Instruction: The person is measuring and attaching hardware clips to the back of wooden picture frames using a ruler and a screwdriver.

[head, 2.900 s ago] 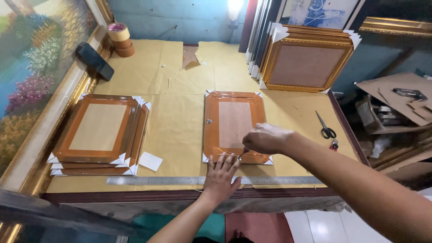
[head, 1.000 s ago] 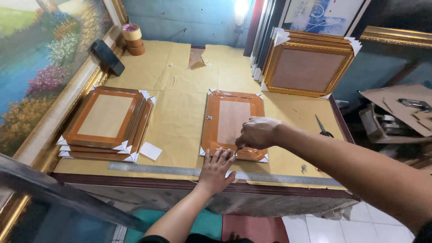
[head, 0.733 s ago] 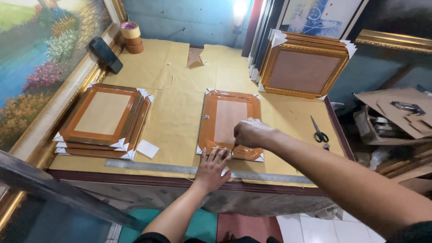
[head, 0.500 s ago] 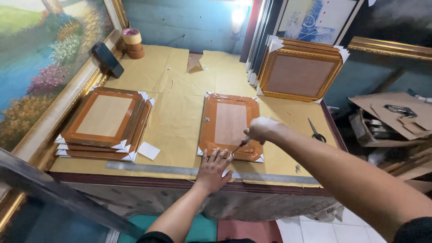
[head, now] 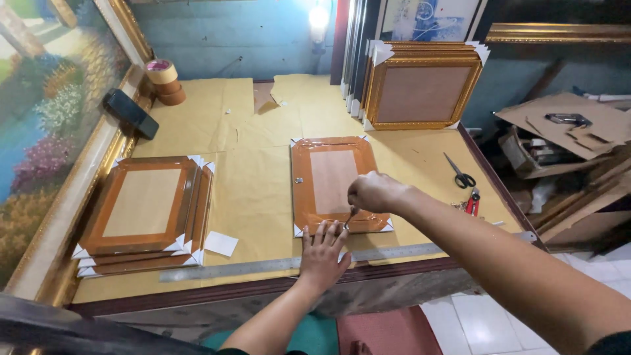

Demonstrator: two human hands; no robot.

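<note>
An orange-brown picture frame (head: pixel 333 150) lies face down on the paper-covered table (head: pixel 256 171), with white protectors on its corners. My left hand (head: pixel 323 250) rests flat at the frame's near edge, fingers spread, partly on a long steel ruler (head: pixel 263 265). My right hand (head: pixel 373 192) hovers over the frame's near rail, fingers closed on a small thin tool whose tip touches the frame. The tool is too small to identify.
A stack of similar frames (head: pixel 146 212) lies at the left. Gold frames (head: pixel 420 85) lean at the back. Scissors (head: pixel 459 173) and red pliers (head: pixel 473 201) lie at the right. Tape rolls (head: pixel 164 80), a black object (head: pixel 130 113) and a large painting (head: pixel 46 125) line the left side.
The view shifted slightly and my right hand moved a little toward the frame's near edge. My left hand stayed flat at the table's front.
</note>
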